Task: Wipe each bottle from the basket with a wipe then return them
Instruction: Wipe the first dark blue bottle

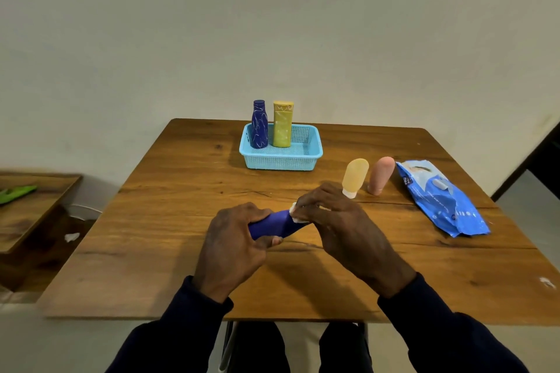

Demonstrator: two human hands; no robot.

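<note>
My left hand (233, 247) grips a plain blue bottle (274, 224) lying sideways above the table's middle. My right hand (339, 221) pinches a white wipe (295, 214) against the bottle's right end. At the back stands a light blue basket (281, 159) holding a dark blue patterned bottle (259, 124) and a yellow bottle (282, 124), both upright. Right of the basket, a yellow-orange squeeze bottle (355, 177) and a pink squeeze bottle (381, 174) stand cap-down on the table.
A blue pack of wipes (441, 198) lies at the right of the wooden table (181, 221). A lower wooden surface (27, 212) with a green object sits to the left. A white scrap (71, 236) lies on the floor.
</note>
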